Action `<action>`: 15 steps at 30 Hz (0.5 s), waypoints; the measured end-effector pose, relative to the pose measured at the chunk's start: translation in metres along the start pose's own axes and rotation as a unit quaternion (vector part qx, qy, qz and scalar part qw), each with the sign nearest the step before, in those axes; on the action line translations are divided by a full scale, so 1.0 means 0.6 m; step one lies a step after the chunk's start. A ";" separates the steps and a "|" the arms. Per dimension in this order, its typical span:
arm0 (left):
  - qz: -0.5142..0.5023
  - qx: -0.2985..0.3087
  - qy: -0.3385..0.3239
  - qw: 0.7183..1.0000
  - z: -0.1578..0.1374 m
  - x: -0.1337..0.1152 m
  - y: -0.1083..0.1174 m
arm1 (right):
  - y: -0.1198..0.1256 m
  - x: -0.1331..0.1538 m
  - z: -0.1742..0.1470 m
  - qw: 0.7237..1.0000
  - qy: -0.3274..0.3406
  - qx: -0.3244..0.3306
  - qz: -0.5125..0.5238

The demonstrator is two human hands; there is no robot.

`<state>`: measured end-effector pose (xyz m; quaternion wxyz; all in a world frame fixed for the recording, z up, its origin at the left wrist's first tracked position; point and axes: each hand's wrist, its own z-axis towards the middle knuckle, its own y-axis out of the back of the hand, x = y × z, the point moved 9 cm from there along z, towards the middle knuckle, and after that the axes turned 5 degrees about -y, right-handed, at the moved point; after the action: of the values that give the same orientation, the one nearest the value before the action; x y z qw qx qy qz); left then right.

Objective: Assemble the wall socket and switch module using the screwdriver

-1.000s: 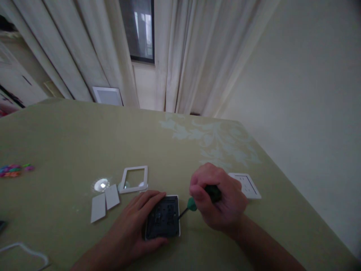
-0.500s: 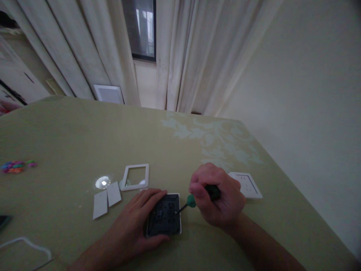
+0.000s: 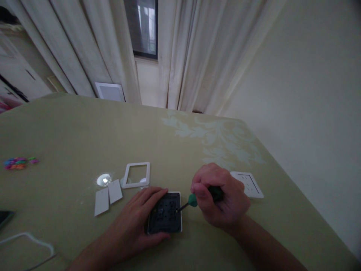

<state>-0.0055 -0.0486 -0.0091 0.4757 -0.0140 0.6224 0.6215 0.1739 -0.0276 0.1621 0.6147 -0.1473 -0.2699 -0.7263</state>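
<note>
A square switch body, black inside with a white rim, lies on the table. My left hand grips it from the left, with the fingers along its far edge and the thumb at its near edge. In my right hand is a screwdriver with a green and dark handle, held in a closed fist. Its shaft slants down to the left, and the tip touches a small spot near the right side of the switch body.
A white frame and two white rectangular covers lie behind my left hand. A white socket panel sits past my right hand. Colourful small pieces, a white cable and a dark device are at the left.
The whole view has shifted slightly. Both hands keep their holds, and the screwdriver tip stays at the same spot on the switch body.
</note>
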 end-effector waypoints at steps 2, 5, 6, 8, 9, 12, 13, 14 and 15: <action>0.000 -0.002 -0.002 1.000 0.000 -0.001 0.000 | -0.001 -0.001 0.000 1.000 0.004 0.000 0.002; 0.003 -0.003 0.001 1.000 -0.002 0.000 -0.001 | 0.001 -0.002 -0.001 1.000 0.005 -0.004 0.005; 0.005 -0.002 0.001 1.000 -0.002 0.000 -0.001 | 0.001 -0.002 -0.002 1.000 0.005 -0.004 0.004; 0.009 0.001 -0.002 1.000 -0.002 -0.001 -0.002 | 0.001 -0.004 -0.002 1.000 0.004 -0.006 0.001; 0.010 0.002 -0.004 1.000 -0.002 -0.002 -0.002 | 0.001 -0.005 -0.002 1.000 0.003 -0.006 0.000; 0.008 0.003 -0.002 1.000 -0.001 -0.003 -0.001 | 0.000 -0.004 -0.001 1.000 -0.001 -0.005 -0.002; 0.006 0.003 0.000 1.000 -0.002 -0.003 0.000 | 0.001 -0.001 -0.001 1.000 0.003 -0.006 0.001; 0.005 0.002 0.003 1.000 -0.002 -0.002 0.000 | 0.000 0.004 -0.001 1.000 0.011 0.000 0.003; 0.003 0.001 0.005 1.000 -0.002 -0.002 0.001 | -0.002 0.010 -0.002 1.000 0.021 0.011 0.003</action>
<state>-0.0058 -0.0503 -0.0082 0.4707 -0.0141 0.6255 0.6221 0.1718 -0.0331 0.1645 0.6241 -0.1264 -0.2642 -0.7244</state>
